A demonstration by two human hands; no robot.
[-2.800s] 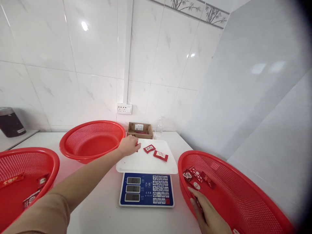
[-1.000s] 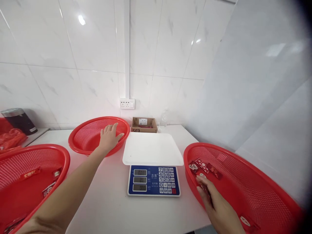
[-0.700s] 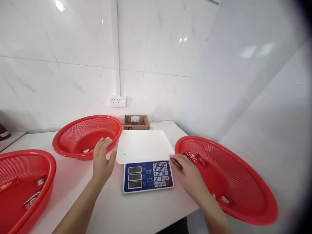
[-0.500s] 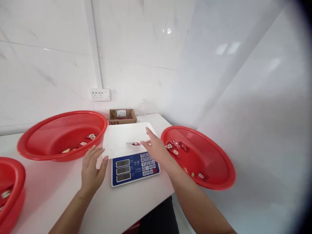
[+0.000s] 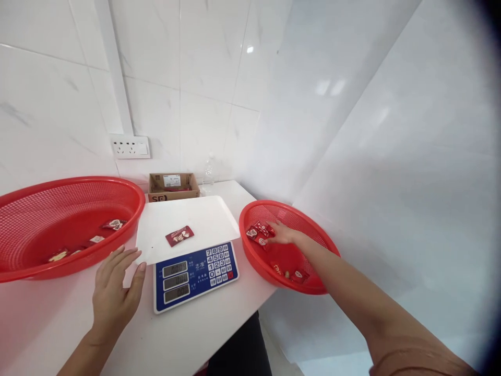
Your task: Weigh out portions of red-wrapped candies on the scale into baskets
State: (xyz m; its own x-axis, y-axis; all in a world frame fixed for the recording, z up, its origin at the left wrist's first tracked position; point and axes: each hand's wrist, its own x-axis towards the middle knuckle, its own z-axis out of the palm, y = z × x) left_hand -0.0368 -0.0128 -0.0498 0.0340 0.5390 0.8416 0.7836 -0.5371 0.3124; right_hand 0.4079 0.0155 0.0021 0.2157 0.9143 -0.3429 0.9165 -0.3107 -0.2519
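Note:
A small dark red snack packet [image 5: 179, 236] with pale lettering lies flat on the white pan [image 5: 213, 216] of a digital scale. The scale's blue panel [image 5: 195, 277] has three displays and a keypad. My left hand [image 5: 115, 287] is beside the scale's left edge, fingers apart and holding nothing. Over on the right, my right hand [image 5: 282, 233] reaches into a red mesh basket [image 5: 313, 230]. Its fingers are stretched out over red packets [image 5: 262, 233] near the basket's left side. Other packets [image 5: 299, 275] lie at the near side.
Another red basket [image 5: 78, 190] with several packets stands left of the scale. Behind the scale are an open cardboard box [image 5: 174, 194] and a clear plastic bottle [image 5: 209, 172]. A wall socket [image 5: 130, 147] is above the white table [image 5: 156, 339], and walls close off the back and right.
My right hand has left the scale pan and moved right into the basket. The packet now lies on the pan. My view has turned rightward; my left hand stays open beside the scale.

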